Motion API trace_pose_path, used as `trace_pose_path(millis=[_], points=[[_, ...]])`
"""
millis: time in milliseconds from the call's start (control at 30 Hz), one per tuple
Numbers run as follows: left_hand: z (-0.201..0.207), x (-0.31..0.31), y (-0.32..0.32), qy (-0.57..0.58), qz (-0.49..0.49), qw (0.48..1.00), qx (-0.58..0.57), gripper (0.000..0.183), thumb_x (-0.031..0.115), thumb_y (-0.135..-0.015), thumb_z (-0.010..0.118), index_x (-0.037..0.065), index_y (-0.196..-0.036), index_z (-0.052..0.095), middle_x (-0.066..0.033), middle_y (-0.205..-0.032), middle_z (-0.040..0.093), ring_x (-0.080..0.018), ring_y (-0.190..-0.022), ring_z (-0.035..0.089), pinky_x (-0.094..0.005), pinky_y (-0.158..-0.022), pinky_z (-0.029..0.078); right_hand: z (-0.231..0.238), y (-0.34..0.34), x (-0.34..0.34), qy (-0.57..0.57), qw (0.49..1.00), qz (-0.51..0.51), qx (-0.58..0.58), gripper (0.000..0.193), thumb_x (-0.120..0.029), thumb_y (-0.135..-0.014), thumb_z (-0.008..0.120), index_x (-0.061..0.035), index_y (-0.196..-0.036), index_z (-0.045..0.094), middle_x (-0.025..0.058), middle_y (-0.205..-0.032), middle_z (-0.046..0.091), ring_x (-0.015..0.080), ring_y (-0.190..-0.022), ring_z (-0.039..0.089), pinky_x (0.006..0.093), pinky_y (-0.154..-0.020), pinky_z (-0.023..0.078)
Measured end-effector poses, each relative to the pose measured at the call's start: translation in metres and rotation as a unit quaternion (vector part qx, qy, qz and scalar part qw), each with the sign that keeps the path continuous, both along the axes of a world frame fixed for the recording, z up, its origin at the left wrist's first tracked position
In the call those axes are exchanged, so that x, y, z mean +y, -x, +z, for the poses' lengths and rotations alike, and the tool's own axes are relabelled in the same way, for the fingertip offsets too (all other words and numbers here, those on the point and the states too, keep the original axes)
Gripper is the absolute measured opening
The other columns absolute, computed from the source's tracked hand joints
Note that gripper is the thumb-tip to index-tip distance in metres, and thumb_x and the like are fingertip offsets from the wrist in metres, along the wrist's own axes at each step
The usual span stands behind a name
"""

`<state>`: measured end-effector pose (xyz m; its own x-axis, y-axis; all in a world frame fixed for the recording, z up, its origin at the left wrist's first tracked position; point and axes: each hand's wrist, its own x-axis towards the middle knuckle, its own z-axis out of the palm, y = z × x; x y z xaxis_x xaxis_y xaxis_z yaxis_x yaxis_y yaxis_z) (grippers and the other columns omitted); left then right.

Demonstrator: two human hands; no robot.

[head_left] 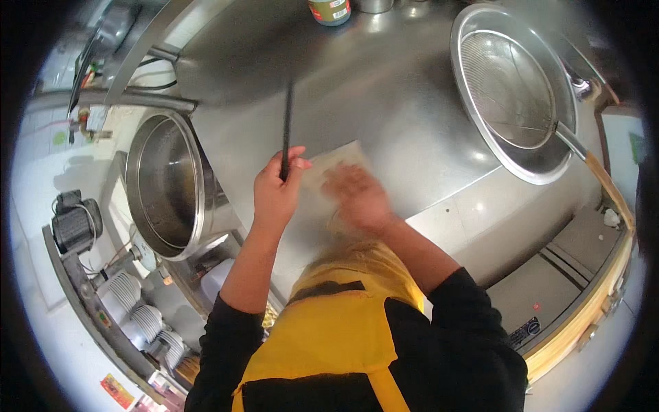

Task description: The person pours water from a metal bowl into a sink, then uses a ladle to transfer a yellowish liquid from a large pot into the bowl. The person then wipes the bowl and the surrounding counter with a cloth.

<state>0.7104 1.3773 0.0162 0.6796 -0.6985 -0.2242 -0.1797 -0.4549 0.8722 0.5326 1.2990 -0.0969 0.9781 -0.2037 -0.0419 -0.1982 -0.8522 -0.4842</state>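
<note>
My left hand (pixel 278 187) is closed around the lower end of a long, thin black stick-like tool (pixel 288 113). It points away from me over the steel table, and its exact kind does not show. Beside it, my right hand (pixel 360 199) is smeared by motion. It is over a pale, thin, flat sheet (pixel 355 154), perhaps cloth or paper, with one corner sticking out past the fingers. Whether those fingers grip the sheet cannot be made out. Both hands are close to the table's near edge, in front of my yellow apron (pixel 329 329).
On the right of the steel table (pixel 391 82), a large metal basin (pixel 473 117) holds a wire strainer (pixel 508 89) with a wooden handle. A labelled jar (pixel 329 12) stands at the far edge. Leftward are a big steel pot (pixel 165 185) and stacked white dishes (pixel 134 312).
</note>
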Motion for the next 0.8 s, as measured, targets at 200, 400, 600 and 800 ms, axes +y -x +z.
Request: trace_pose_path(millis=[200,400,600,800], points=[[0.013,0.024,0.026,0.013,-0.013,1.0,0.016,0.024,0.018,-0.095,0.057,0.005,-0.114,0.063,-0.0056,-0.088,0.071,-0.0108,-0.075,0.062,-0.0263,-0.071,0.048,0.01,0.003,-0.001,0.093,0.956,-0.276,-0.047,0.063,-0.031,-0.086,0.057,-0.0092,-0.143,0.041,0.0134,-0.154,0.028,0.0314,-0.143,0.024,0.0469,-0.118,0.014],[0.022,-0.068,0.1,0.024,-0.095,0.992,0.075,0.032,0.024,-0.094,0.058,0.002,-0.116,0.062,-0.0058,-0.082,0.068,-0.011,-0.063,0.06,-0.0282,-0.061,0.049,-0.031,-0.066,0.165,-0.164,0.965,-0.109,-0.172,0.055,-0.039,-0.097,0.046,-0.0105,-0.142,0.033,0.0081,-0.148,0.037,0.026,-0.137,0.032,0.0405,-0.114,0.022],[0.01,-0.162,0.158,-0.021,-0.074,0.962,0.26,0.034,0.033,-0.096,0.057,0.004,-0.113,0.055,-0.0053,-0.096,0.063,-0.0083,-0.059,0.049,-0.0236,-0.048,0.035,-0.034,0.01,0.08,-0.072,0.985,-0.115,-0.103,0.057,-0.044,-0.096,0.042,-0.0159,-0.146,0.036,0.0059,-0.152,0.033,0.0265,-0.14,0.03,0.0435,-0.115,0.022],[-0.019,-0.216,0.195,0.046,-0.03,0.941,0.334,0.035,0.036,-0.095,0.058,0.001,-0.098,0.051,-0.0057,-0.079,0.056,-0.0125,-0.055,0.051,-0.0286,-0.042,0.037,0.027,0.095,-0.052,-0.041,0.962,-0.254,-0.092,0.055,-0.04,-0.086,0.056,-0.0086,-0.132,0.051,0.0144,-0.135,0.051,0.0331,-0.132,0.04,0.0459,-0.113,0.026]])
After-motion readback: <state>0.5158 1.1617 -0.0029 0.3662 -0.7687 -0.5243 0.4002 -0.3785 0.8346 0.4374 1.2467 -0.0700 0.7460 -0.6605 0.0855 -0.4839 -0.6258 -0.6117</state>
